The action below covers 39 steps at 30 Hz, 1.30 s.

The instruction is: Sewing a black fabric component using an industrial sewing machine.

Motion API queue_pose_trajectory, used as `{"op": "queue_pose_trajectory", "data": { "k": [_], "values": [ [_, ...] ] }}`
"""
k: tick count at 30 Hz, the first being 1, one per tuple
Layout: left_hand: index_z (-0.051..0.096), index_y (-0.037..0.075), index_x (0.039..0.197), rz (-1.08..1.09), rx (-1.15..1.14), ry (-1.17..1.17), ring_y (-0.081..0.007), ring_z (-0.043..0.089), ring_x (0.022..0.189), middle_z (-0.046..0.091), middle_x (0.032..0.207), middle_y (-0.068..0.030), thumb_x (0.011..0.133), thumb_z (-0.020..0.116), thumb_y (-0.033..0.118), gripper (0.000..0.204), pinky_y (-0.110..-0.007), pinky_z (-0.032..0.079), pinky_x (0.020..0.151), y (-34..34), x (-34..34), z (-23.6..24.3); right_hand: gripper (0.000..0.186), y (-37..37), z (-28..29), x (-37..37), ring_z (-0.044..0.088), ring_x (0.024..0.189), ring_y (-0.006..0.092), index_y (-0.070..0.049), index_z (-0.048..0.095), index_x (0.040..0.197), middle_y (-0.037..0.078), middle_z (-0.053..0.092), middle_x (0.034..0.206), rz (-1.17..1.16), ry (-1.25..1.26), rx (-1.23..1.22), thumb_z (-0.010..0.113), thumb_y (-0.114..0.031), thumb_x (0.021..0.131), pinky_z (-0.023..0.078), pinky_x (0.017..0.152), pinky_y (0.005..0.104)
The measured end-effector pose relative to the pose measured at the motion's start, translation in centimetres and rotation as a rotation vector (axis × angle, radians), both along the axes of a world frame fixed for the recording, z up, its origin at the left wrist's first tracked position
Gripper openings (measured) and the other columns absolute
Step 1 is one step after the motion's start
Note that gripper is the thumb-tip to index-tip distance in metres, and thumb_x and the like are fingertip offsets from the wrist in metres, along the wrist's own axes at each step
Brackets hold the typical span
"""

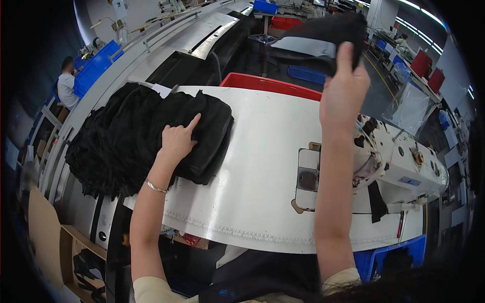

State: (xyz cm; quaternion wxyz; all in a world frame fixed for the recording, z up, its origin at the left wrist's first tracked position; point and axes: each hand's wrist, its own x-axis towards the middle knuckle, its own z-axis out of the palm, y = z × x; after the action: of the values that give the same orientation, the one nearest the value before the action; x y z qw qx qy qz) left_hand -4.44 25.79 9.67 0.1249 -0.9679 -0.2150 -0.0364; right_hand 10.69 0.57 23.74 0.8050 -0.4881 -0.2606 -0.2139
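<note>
My left hand (177,141) rests on the near right part of a thick pile of black fabric pieces (121,136), at the left of the white sewing table (257,166). Its index finger is stretched out, the thumb stands apart and nothing is gripped. Raised at the upper right, my right hand (344,96) is closed on a black fabric piece (333,35) with a light grey panel. The piece is somewhat blurred and hangs beyond the table's far edge, above and right of a red bin (268,84).
A white sewing machine (399,161) stands at the right of the table, partly behind my right forearm. Blue bins (399,252) sit below the near right edge. An open cardboard box (53,237) is at lower left. A person (67,83) sits at far left.
</note>
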Motion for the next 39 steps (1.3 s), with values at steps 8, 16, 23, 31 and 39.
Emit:
{"op": "queue_pose_trajectory", "data": {
  "k": [8, 16, 23, 31, 39],
  "values": [
    [0.064, 0.002, 0.086, -0.371, -0.616, -0.658, -0.0280, 0.057, 0.068, 0.056, 0.071, -0.0127, 0.083, 0.063, 0.012, 0.011, -0.036, 0.047, 0.063, -12.6, -3.9, 3.2, 0.049, -10.1, -16.2, -13.9, 0.047, 0.120, 0.0353, 0.010, 0.047, 0.121, 0.025, 0.048, 0.126, 0.496, -0.678, -1.403, 0.051, 0.003, 0.073, 0.036, 0.104, 0.0452],
    [0.050, -0.008, 0.087, -0.581, -0.342, -0.059, -0.0277, 0.055, 0.072, 0.047, 0.079, -0.0158, 0.073, 0.066, 0.012, 0.029, -0.033, 0.052, 0.060, -25.7, -3.0, -4.8, 0.041, -8.9, -20.2, -22.5, 0.050, 0.117, 0.0341, 0.007, 0.056, 0.113, 0.021, 0.057, 0.116, 0.208, -1.001, -1.514, 0.051, -0.017, 0.079, 0.034, 0.103, 0.0459],
    [0.052, -0.006, 0.094, -0.334, -0.765, -0.192, -0.0221, 0.055, 0.068, 0.053, 0.082, -0.0144, 0.073, 0.062, 0.001, 0.025, -0.031, 0.049, 0.061, -21.6, -4.1, -3.6, 0.037, -12.8, -19.5, -20.3, 0.057, 0.105, 0.0297, 0.008, 0.058, 0.106, 0.020, 0.059, 0.113, 0.347, -1.225, -0.954, 0.052, -0.016, 0.078, 0.044, 0.093, 0.0385],
    [0.058, -0.002, 0.102, -0.312, -0.718, -0.465, -0.0227, 0.056, 0.062, 0.050, 0.079, -0.0113, 0.083, 0.062, 0.003, 0.020, -0.031, 0.044, 0.055, -21.7, -5.2, -1.7, 0.039, -14.6, -19.6, -9.4, 0.058, 0.102, 0.0283, 0.007, 0.060, 0.104, 0.019, 0.059, 0.110, 0.184, -1.392, -1.044, 0.055, -0.014, 0.073, 0.046, 0.091, 0.0357],
    [0.060, 0.001, 0.085, -0.589, -0.021, -0.552, -0.0290, 0.055, 0.090, 0.052, 0.090, -0.0116, 0.073, 0.061, 0.001, 0.012, -0.037, 0.045, 0.078, -23.2, 2.8, 1.1, 0.045, -8.9, -22.1, -10.0, 0.046, 0.117, 0.0332, 0.009, 0.057, 0.110, 0.020, 0.054, 0.119, 0.538, -0.647, -1.337, 0.057, -0.016, 0.072, 0.029, 0.108, 0.0458]
  ]
}}
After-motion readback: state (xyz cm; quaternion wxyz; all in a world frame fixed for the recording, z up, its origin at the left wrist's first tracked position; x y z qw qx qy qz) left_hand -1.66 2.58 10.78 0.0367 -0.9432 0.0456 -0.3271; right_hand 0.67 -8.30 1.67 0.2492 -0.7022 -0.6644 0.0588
